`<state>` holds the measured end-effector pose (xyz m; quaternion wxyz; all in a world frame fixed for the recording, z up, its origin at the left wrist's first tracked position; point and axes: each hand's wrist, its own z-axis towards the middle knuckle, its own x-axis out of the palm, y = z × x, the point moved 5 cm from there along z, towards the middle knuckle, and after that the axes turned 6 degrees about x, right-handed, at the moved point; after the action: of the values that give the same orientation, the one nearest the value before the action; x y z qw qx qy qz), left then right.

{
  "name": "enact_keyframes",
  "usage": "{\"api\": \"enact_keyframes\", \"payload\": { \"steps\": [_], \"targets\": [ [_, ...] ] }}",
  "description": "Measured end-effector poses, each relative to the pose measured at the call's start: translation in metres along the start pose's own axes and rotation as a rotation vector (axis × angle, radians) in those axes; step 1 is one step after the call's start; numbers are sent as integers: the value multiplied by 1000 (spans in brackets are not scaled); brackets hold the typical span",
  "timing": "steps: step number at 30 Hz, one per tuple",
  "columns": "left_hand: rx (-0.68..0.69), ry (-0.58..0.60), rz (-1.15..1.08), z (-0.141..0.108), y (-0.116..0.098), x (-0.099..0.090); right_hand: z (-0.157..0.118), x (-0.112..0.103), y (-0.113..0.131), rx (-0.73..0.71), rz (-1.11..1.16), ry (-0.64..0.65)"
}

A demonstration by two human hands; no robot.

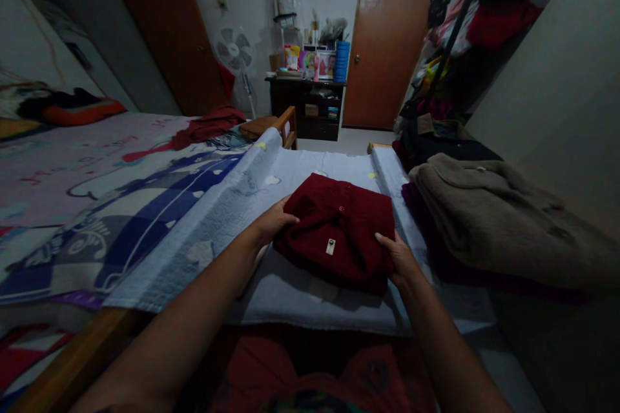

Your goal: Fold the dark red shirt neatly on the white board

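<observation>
A folded dark red shirt [349, 232] with buttons and a small pale label is in front of me, over a light blue quilted cover [300, 290]. On its left edge my left hand [276, 219] is closed, thumb on top and the other fingers hidden beneath. My right hand [394, 255] grips the opposite edge the same way, its thumb lying on the cloth. Whether the shirt's underside touches the cover I cannot tell.
Right of the cover lie a folded grey-brown coat [494, 213] and dark clothing [445, 139]. A bed with a patterned blanket [111, 226] is on the left. Beyond stand a white fan [235, 48], a dark cabinet [285, 106] and a brown door [387, 39].
</observation>
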<state>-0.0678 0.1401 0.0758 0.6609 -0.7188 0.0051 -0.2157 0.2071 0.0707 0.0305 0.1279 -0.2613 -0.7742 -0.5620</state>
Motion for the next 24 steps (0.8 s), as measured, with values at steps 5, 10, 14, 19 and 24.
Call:
{"api": "enact_keyframes", "payload": {
  "steps": [5, 10, 14, 19, 24],
  "targets": [
    [-100, -110, -24, 14, 31, -18, 0, -7, -15, 23, -1, -58],
    [-366, -180, -188, -4, 58, -33, -11, -7, -19, 94, -20, -55],
    [-480, -232, -329, -32, 56, -35, -26, -7, -18, 228, -51, -9],
    [-432, -294, -511, -64, 55, -23, -42, -5, -20, 353, -50, 132],
    [-401, -376, -620, -81, 65, -1, -50, -2, -31, 481, 63, 225]
  ]
}}
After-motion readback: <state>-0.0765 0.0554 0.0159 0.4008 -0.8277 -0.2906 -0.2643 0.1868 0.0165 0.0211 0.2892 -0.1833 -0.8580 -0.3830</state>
